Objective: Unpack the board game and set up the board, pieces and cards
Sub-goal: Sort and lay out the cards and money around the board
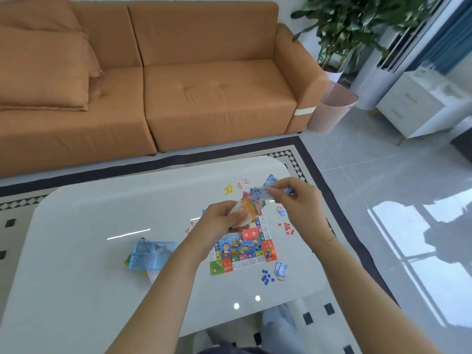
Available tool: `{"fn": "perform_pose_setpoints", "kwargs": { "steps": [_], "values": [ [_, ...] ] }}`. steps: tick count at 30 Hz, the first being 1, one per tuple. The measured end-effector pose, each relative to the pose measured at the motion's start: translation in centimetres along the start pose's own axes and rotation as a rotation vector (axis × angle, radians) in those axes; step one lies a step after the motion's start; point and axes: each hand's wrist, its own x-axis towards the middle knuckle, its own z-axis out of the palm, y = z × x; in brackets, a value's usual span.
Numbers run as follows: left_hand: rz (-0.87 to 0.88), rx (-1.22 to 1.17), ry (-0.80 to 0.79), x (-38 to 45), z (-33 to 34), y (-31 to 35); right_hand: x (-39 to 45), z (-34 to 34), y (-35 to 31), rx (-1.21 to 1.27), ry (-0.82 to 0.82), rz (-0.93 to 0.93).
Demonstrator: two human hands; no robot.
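Note:
The colourful game board (242,249) lies flat on the white table (89,251). Above its far edge my left hand (222,221) grips a stack of orange and white cards (242,210). My right hand (298,200) pinches a blue card (260,194) just right of the stack. Small piles of pieces lie around the board: yellow (228,189), red (288,228), blue (267,276). Little card packs sit at the far side (242,183), at the right (281,210) and at the near right corner (280,270).
A blue translucent plastic case (150,255) lies on the table left of the board. An orange sofa (178,85) stands beyond the table. At the right are a pink mesh bin (332,108), a potted plant (339,26) and a white cabinet (413,103).

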Motion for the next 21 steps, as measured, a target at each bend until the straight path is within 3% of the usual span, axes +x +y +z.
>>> {"fn": "perform_pose_setpoints", "kwargs": {
  "steps": [4,8,16,21],
  "values": [
    [0.0,-0.019,0.081,2.9,-1.3,0.2,1.2,0.5,1.2,0.174,0.099,0.078],
    [0.044,-0.082,0.22,7.9,-2.9,-0.1,5.7,2.6,5.3,0.124,0.08,0.183],
    [0.103,-0.217,0.377,21.4,-5.4,-5.3,18.3,8.8,20.2,0.019,-0.065,0.424],
    [0.127,-0.227,0.472,29.1,-6.7,-11.1,25.7,16.1,31.5,-0.017,-0.114,0.527]
  ]
}}
